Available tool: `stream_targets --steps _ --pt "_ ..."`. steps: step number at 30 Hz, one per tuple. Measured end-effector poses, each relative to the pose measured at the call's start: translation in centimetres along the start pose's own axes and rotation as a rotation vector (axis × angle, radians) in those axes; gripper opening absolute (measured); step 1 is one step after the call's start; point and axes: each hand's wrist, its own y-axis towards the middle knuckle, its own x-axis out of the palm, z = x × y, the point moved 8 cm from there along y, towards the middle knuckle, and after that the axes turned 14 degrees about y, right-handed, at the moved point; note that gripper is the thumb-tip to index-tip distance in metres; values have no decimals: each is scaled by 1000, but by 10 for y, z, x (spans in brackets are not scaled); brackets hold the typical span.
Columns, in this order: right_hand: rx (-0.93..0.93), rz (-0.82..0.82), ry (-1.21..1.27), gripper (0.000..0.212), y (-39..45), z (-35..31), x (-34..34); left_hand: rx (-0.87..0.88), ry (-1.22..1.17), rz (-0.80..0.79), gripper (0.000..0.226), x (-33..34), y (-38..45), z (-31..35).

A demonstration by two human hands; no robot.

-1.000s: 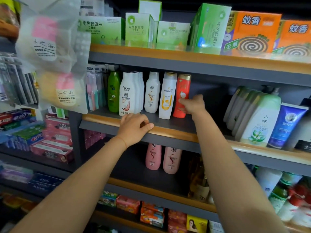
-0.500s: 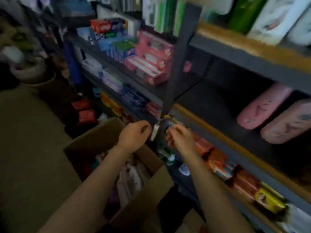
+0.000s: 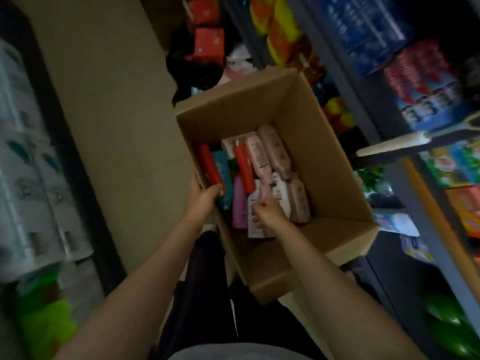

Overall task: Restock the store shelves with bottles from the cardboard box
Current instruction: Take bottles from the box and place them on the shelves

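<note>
An open cardboard box [image 3: 324, 141] stands on the floor below me, between the shelves. Several bottles lie inside it: two red ones [image 3: 244, 167], a teal one [image 3: 223, 172], a purple one [image 3: 240, 203], pale pink ones [image 3: 276, 152] and a white one [image 3: 255, 229]. My left hand [image 3: 205, 196] grips the box's left wall, thumb outside and fingers curled over the rim beside a red bottle. My right hand [image 3: 267, 211] is down inside the box, its fingers curled round the white bottle. The picture is dim and blurred.
Store shelves [image 3: 420, 74] full of coloured packs run along the right. A pale wooden handle [image 3: 389, 148] sticks out over the box's right side. Red cartons [image 3: 207, 42] sit on the floor beyond the box. A rack of pale packs [image 3: 26, 178] stands on the left.
My view swung from the bottle shelf down to the box on the floor. Both hands left the shelf and came down; the left took the box's rim, the right went in among the bottles.
</note>
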Motion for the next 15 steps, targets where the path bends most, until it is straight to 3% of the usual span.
stream_targets --steps 3,8,12,15 --pt "39 28 -10 22 38 1 9 68 -114 -32 59 2 3 -7" --pt "-49 126 27 10 81 -31 16 128 -127 -16 74 2 8 -12" --pt "-30 123 -43 33 114 -33 24 126 -118 -21 83 9 14 -19" --pt "-11 116 -38 37 130 -29 27 132 -121 -11 90 8 16 -22"
